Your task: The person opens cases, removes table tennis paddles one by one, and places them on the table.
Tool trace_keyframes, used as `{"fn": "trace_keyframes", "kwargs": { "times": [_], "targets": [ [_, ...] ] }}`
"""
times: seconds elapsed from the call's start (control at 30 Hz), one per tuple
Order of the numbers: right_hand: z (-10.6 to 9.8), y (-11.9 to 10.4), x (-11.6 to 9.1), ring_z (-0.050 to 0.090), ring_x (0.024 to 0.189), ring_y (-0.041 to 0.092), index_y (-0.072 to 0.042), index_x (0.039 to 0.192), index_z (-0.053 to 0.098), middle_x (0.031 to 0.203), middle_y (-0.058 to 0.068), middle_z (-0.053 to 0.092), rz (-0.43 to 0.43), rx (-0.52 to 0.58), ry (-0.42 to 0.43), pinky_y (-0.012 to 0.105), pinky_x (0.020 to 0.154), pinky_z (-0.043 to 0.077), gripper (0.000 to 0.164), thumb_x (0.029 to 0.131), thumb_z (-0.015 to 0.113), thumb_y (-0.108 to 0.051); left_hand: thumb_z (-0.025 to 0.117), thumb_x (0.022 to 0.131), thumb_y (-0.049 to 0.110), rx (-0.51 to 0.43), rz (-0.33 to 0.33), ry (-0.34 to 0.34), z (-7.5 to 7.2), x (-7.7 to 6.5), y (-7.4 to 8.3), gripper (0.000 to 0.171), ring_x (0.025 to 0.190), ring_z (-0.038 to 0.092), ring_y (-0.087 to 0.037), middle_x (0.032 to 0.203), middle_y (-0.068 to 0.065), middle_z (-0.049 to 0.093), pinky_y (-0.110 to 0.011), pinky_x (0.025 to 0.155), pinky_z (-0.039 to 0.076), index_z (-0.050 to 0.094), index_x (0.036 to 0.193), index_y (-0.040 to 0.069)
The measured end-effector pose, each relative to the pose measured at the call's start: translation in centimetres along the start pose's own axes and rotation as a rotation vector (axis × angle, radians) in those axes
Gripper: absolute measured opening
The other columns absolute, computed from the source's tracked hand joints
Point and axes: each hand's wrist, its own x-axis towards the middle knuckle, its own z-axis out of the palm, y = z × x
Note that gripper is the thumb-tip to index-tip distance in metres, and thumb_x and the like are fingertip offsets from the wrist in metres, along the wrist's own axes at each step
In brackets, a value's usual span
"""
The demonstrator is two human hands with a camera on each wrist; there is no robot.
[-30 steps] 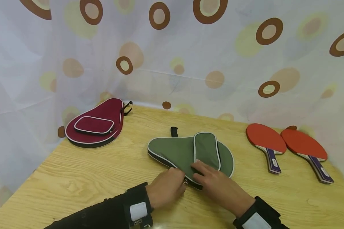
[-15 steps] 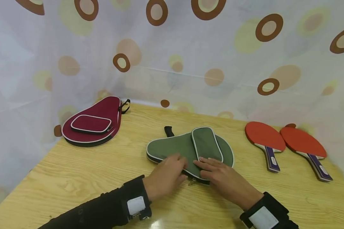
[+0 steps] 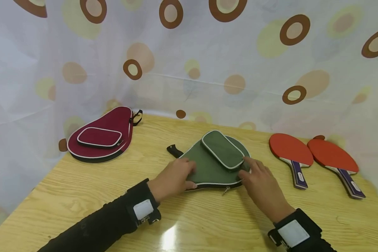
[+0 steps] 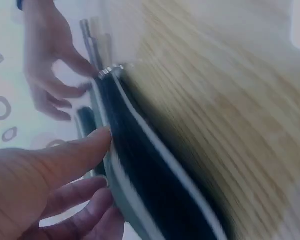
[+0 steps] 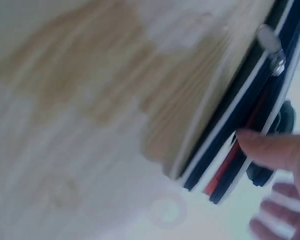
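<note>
A green table tennis paddle case [image 3: 206, 169] with white piping lies on the table, its small pocket [image 3: 223, 148] facing up. My left hand [image 3: 173, 179] spans its narrow end, thumb at the near edge and fingers over the top. At the rounded end my right hand [image 3: 264, 187] pinches the rim by the pocket's corner. In the right wrist view the rim gapes there, my thumb [image 5: 262, 145] sits at the gap, and a red strip [image 5: 221, 172] shows inside. The zipper pull [image 3: 226, 190] hangs at the near edge.
A maroon paddle case [image 3: 100, 134] lies at the back left. Two red paddles [image 3: 291, 150] with purple handles rest at the right, blades overlapping slightly. A patterned curtain [image 3: 189, 70] hangs behind the wooden table [image 3: 113, 196].
The green case has turned so its narrow end points nearer me. My left hand now holds that narrow end; my right hand has moved right to the rounded rim. Zipper pull appears farther right.
</note>
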Motion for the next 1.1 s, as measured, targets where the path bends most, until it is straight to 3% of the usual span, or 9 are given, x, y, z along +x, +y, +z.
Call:
{"fn": "trace_keyframes", "kwargs": {
  "times": [0.1, 0.2, 0.37, 0.47, 0.53, 0.6, 0.7, 0.97, 1.1],
  "targets": [
    [-0.1, 0.0, 0.2, 0.059, 0.089, 0.036, -0.004, 0.090, 0.076, 0.103, 0.022, 0.060, 0.140, 0.080, -0.012, 0.047, 0.070, 0.054, 0.019, 0.075, 0.085, 0.003, 0.078, 0.088, 0.009, -0.088, 0.026, -0.046, -0.2, -0.3, 0.0, 0.029, 0.085, 0.066, -0.023, 0.094, -0.012, 0.066, -0.028, 0.072, 0.054, 0.070, 0.112, -0.006],
    [-0.5, -0.2, 0.4, 0.058, 0.077, 0.025, -0.001, 0.096, 0.075, 0.091, 0.014, 0.061, 0.281, 0.260, -0.102, 0.039, 0.063, 0.051, 0.010, 0.086, 0.077, 0.000, 0.075, 0.090, 0.006, -0.140, 0.017, -0.092, -0.6, -0.6, -0.1, 0.030, 0.095, 0.063, -0.026, 0.101, -0.014, 0.065, -0.030, 0.083, 0.052, 0.071, 0.117, -0.007],
    [-0.9, -1.0, 0.6, 0.067, 0.081, 0.023, 0.008, 0.117, 0.055, 0.099, 0.015, 0.067, 0.636, 0.675, -0.295, 0.036, 0.067, 0.053, 0.028, 0.101, 0.060, -0.013, 0.079, 0.086, 0.011, -0.189, -0.097, -0.159, -1.1, -0.9, -0.4, 0.037, 0.121, 0.048, -0.043, 0.130, -0.023, 0.054, -0.051, 0.099, 0.044, 0.073, 0.122, 0.001],
    [-0.6, -1.9, 0.5, 0.068, 0.084, 0.021, 0.009, 0.124, 0.042, 0.104, 0.020, 0.065, 0.870, 0.955, -0.336, 0.036, 0.072, 0.057, 0.035, 0.103, 0.056, -0.014, 0.081, 0.085, 0.012, -0.222, -0.128, -0.211, -1.3, -0.9, -0.6, 0.044, 0.135, 0.040, -0.050, 0.144, -0.028, 0.047, -0.057, 0.107, 0.039, 0.070, 0.127, 0.002],
    [-0.4, -2.5, 0.5, 0.068, 0.085, 0.020, 0.011, 0.128, 0.040, 0.106, 0.021, 0.064, 0.963, 1.104, -0.331, 0.036, 0.075, 0.058, 0.037, 0.103, 0.055, -0.013, 0.082, 0.085, 0.013, -0.228, -0.135, -0.235, -1.4, -0.9, -0.8, 0.048, 0.139, 0.037, -0.049, 0.147, -0.030, 0.045, -0.056, 0.110, 0.037, 0.068, 0.129, 0.001],
    [-0.3, -2.9, 0.4, 0.067, 0.088, 0.019, 0.011, 0.131, 0.041, 0.107, 0.020, 0.063, 0.997, 1.200, -0.325, 0.036, 0.078, 0.059, 0.036, 0.104, 0.054, -0.011, 0.082, 0.085, 0.015, -0.224, -0.140, -0.242, -1.3, -0.9, -1.0, 0.051, 0.139, 0.039, -0.045, 0.145, -0.032, 0.045, -0.052, 0.109, 0.039, 0.066, 0.130, 0.000],
    [-0.1, -3.4, 0.6, 0.066, 0.091, 0.017, 0.010, 0.132, 0.046, 0.106, 0.016, 0.064, 0.989, 1.237, -0.306, 0.034, 0.079, 0.058, 0.035, 0.104, 0.054, -0.009, 0.084, 0.083, 0.020, -0.212, -0.163, -0.224, -1.0, -1.1, -1.1, 0.054, 0.132, 0.046, -0.044, 0.141, -0.033, 0.047, -0.049, 0.105, 0.044, 0.066, 0.130, -0.001],
    [0.6, -3.7, 1.6, 0.063, 0.090, 0.015, 0.008, 0.136, 0.047, 0.100, 0.013, 0.065, 0.945, 1.112, -0.256, 0.031, 0.080, 0.054, 0.045, 0.100, 0.063, -0.014, 0.078, 0.087, 0.038, -0.018, -0.127, -0.146, 0.3, -1.8, 0.7, 0.057, 0.107, 0.060, -0.036, 0.119, -0.026, 0.063, -0.046, 0.093, 0.051, 0.068, 0.127, -0.002],
    [0.9, -3.7, 2.1, 0.062, 0.090, 0.018, 0.006, 0.139, 0.047, 0.103, 0.014, 0.059, 0.954, 1.072, -0.249, 0.032, 0.079, 0.053, 0.046, 0.101, 0.061, -0.013, 0.077, 0.088, 0.041, 0.009, -0.152, -0.121, 0.6, -1.7, 1.5, 0.056, 0.105, 0.062, -0.038, 0.117, -0.024, 0.063, -0.048, 0.091, 0.053, 0.071, 0.123, -0.001]
  ]
}}
